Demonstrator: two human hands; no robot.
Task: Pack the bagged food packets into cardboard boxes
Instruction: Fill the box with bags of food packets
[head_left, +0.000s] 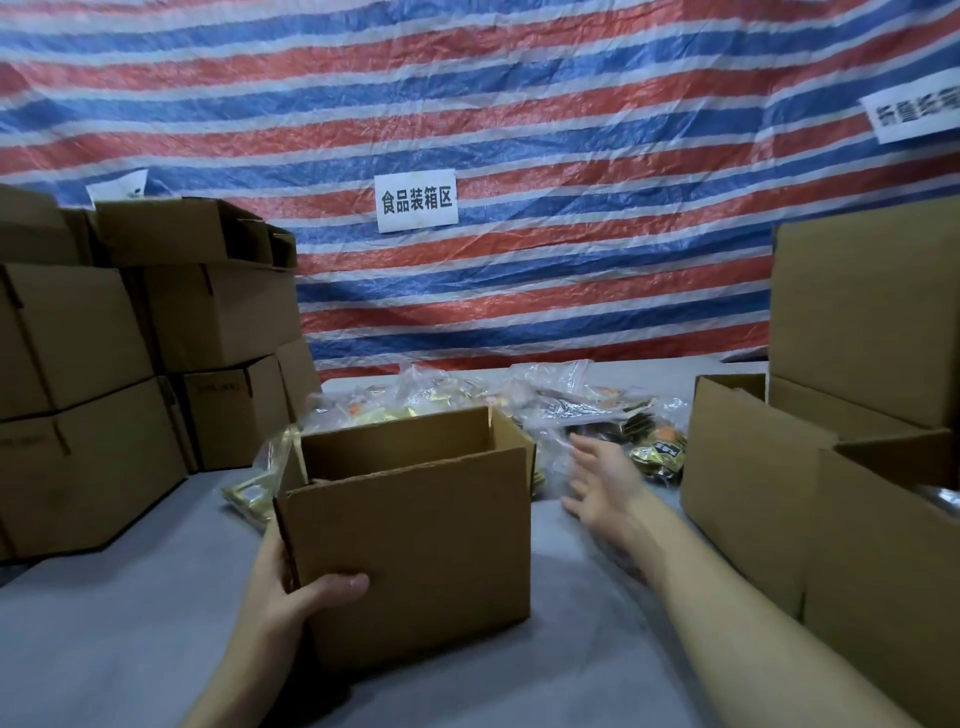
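An open cardboard box (415, 545) stands in the middle of the grey table, and what I can see of its inside holds nothing. My left hand (291, 597) grips its near left corner, thumb across the front face. My right hand (602, 483) hovers to the right of the box with fingers spread, holding nothing, just in front of clear bags of food packets (597, 410). More bagged packets (395, 400) lie behind the box, and one bag (254, 493) sits at its left side.
Closed cardboard boxes (93, 364) are stacked at the left. Open boxes (769, 478) and a tall carton (867, 312) stand at the right. A striped tarp (519, 104) with a white sign (415, 200) hangs behind the table (130, 623).
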